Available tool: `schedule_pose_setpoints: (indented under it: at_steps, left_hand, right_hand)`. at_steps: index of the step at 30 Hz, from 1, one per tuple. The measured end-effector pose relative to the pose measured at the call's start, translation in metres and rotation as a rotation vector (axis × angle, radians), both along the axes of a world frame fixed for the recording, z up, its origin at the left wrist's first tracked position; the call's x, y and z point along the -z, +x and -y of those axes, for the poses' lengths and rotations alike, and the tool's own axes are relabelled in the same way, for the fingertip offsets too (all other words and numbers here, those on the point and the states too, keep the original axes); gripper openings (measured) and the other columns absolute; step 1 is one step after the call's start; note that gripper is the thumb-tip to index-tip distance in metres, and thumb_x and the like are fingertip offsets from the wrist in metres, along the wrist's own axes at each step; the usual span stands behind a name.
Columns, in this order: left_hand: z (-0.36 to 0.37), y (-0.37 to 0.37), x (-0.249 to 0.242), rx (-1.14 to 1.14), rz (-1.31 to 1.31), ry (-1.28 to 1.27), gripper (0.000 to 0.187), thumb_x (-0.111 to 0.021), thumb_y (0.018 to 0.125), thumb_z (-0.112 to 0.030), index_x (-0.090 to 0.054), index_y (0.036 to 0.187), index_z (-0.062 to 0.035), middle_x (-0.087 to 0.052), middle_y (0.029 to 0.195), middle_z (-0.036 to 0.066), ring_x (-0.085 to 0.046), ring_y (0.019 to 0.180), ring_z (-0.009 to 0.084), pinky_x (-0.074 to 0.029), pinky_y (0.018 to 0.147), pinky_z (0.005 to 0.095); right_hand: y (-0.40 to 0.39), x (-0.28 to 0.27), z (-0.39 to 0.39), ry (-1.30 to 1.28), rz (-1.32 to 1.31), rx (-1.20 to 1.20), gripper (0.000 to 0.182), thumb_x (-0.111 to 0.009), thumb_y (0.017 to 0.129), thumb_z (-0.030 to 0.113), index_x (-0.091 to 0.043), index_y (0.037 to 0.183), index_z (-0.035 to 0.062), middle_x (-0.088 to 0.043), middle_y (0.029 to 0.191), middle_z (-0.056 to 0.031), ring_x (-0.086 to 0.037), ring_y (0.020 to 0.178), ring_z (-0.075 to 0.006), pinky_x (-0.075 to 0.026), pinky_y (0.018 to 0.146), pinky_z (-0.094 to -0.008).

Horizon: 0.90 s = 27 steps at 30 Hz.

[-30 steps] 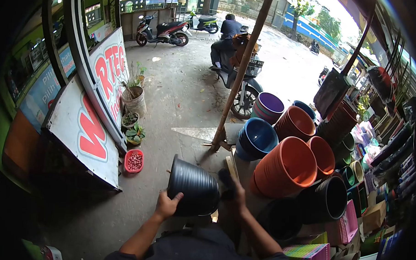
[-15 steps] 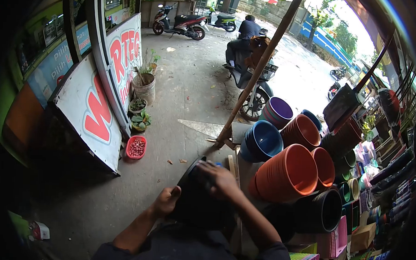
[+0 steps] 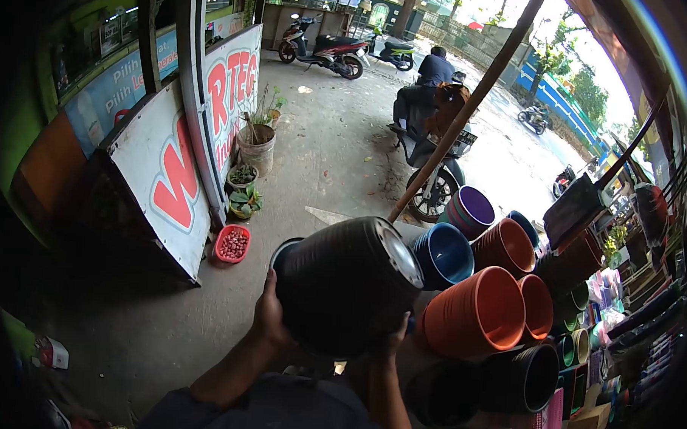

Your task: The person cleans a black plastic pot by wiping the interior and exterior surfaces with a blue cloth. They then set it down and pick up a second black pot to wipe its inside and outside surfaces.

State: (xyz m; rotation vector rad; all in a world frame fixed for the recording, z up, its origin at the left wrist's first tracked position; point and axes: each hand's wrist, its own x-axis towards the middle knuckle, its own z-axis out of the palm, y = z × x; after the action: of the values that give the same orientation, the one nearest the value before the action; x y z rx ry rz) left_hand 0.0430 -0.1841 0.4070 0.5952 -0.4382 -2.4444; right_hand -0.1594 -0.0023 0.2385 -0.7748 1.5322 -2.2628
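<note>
A black plastic pot (image 3: 341,279) is tipped on its side in front of me, held up between both hands. Its dusty, pale-marked base (image 3: 400,253) points to the upper right, while the wider rim is at the left. My left hand (image 3: 273,318) grips the rim side, thumb up along the wall. At the lower right, under the base end, my right hand (image 3: 394,336) holds the pot too; part of its fingers is hidden behind the wall.
Orange pots (image 3: 472,310), a blue pot (image 3: 440,257) and black pots (image 3: 523,376) lie stacked to the right. A slanted wooden pole (image 3: 472,105) rises ahead. At left stand a sign board (image 3: 163,182) and a red basin of small onions (image 3: 221,248). A person sits on a motorbike (image 3: 426,130).
The pot has been raised and turned so its base now faces upper right. My right hand has moved from its upper rim to the lower right side. The view has shifted slightly.
</note>
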Motion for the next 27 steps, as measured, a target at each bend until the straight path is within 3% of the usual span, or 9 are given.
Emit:
schedule_pose_setpoints:
  at_steps: [2, 4, 7, 11, 13, 15, 19, 21, 27]
  left_hand:
    - [0.002, -0.013, 0.007, -0.058, 0.02, 0.106, 0.07, -0.031, 0.1, -0.059, -0.045, 0.14, -0.0036, -0.052, 0.139, 0.017, -0.054, 0.125, 0.0314, -0.04, 0.109, 0.0457]
    - [0.004, -0.026, 0.022, -0.107, 0.079, 0.133, 0.067, -0.038, 0.099, -0.058, -0.046, 0.14, -0.0061, -0.052, 0.139, 0.012, -0.053, 0.125, 0.0288, -0.044, 0.105, 0.0458]
    - [-0.009, -0.036, 0.026, -0.085, 0.241, 0.069, 0.071, -0.036, 0.099, -0.06, -0.046, 0.139, -0.0021, -0.053, 0.138, 0.015, -0.053, 0.125, 0.0278, -0.044, 0.104, 0.0422]
    - [-0.026, -0.032, 0.04, -0.031, 0.708, -0.422, 0.075, -0.036, 0.1, -0.06, -0.05, 0.132, 0.0066, -0.057, 0.129, 0.018, -0.056, 0.116, 0.023, -0.047, 0.097, 0.034]
    - [-0.021, -0.026, 0.071, 0.12, 0.24, -0.586, 0.066, -0.043, 0.101, -0.053, -0.055, 0.124, 0.0077, -0.063, 0.12, 0.015, -0.06, 0.106, 0.0193, -0.048, 0.093, 0.0309]
    - [-0.026, -0.012, 0.03, 0.256, 0.236, -0.586, 0.054, -0.049, 0.102, -0.04, -0.051, 0.126, 0.0084, -0.064, 0.117, 0.016, -0.063, 0.105, 0.0195, -0.051, 0.09, 0.0297]
    - [-0.017, 0.009, 0.008, 0.456, 0.294, -0.665, 0.041, -0.06, 0.098, -0.026, -0.057, 0.119, 0.0089, -0.068, 0.107, 0.016, -0.067, 0.095, 0.0206, -0.056, 0.087, 0.0345]
    - [-0.013, 0.018, 0.013, 0.429, 0.234, -0.477, 0.039, -0.06, 0.098, -0.023, -0.057, 0.118, 0.0097, -0.068, 0.11, 0.017, -0.068, 0.095, 0.0232, -0.056, 0.086, 0.0351]
    - [-0.02, 0.018, 0.022, 0.2, 0.15, -0.184, 0.041, -0.053, 0.101, -0.026, -0.055, 0.122, 0.0086, -0.065, 0.116, 0.021, -0.068, 0.101, 0.0291, -0.056, 0.09, 0.0392]
  right_hand:
    - [0.013, 0.063, 0.001, -0.112, 0.558, 0.122, 0.053, -0.049, 0.101, 0.035, -0.044, 0.139, -0.0013, -0.048, 0.141, -0.0154, -0.046, 0.131, -0.0253, -0.039, 0.108, -0.0398]
    - [0.079, -0.033, 0.023, 0.232, -0.549, 0.226, 0.064, -0.049, 0.098, 0.033, -0.029, 0.15, 0.0017, -0.024, 0.158, -0.0189, -0.019, 0.148, -0.0266, -0.014, 0.119, -0.0459]
    - [0.107, -0.104, 0.024, 0.746, -1.1, 0.145, 0.065, -0.05, 0.092, 0.029, -0.033, 0.151, 0.007, -0.018, 0.162, -0.0129, -0.012, 0.151, -0.0262, -0.006, 0.12, -0.0476]
    - [0.077, -0.134, 0.037, 0.826, -1.396, -0.21, 0.058, -0.046, 0.09, 0.027, -0.043, 0.146, 0.0136, -0.026, 0.16, -0.0006, -0.018, 0.149, -0.0274, -0.009, 0.12, -0.0453]
    - [0.045, -0.157, 0.047, 0.777, -1.396, -0.326, 0.058, -0.049, 0.087, 0.027, -0.047, 0.143, 0.0121, -0.028, 0.16, -0.0025, -0.019, 0.149, -0.0278, -0.013, 0.119, -0.0441]
    - [0.009, -0.17, 0.053, 0.769, -1.237, -0.38, 0.055, -0.052, 0.091, 0.03, -0.047, 0.143, 0.0121, -0.04, 0.153, -0.0073, -0.032, 0.143, -0.0286, -0.026, 0.116, -0.0424]
    - [-0.062, -0.188, 0.047, 1.151, 0.132, -0.625, 0.057, -0.053, 0.098, 0.047, -0.052, 0.135, 0.0044, -0.065, 0.121, -0.0118, -0.063, 0.106, -0.0258, -0.048, 0.096, -0.0364]
    - [-0.099, -0.107, 0.018, 0.564, 0.678, -0.749, 0.056, -0.055, 0.096, 0.048, -0.057, 0.129, 0.0023, -0.065, 0.119, -0.0116, -0.065, 0.1, -0.024, -0.051, 0.09, -0.0372]
    - [-0.061, 0.017, -0.048, -0.129, 0.869, -0.43, 0.055, -0.043, 0.101, 0.045, -0.054, 0.132, 0.0003, -0.062, 0.125, -0.0179, -0.063, 0.11, -0.0269, -0.048, 0.101, -0.0418]
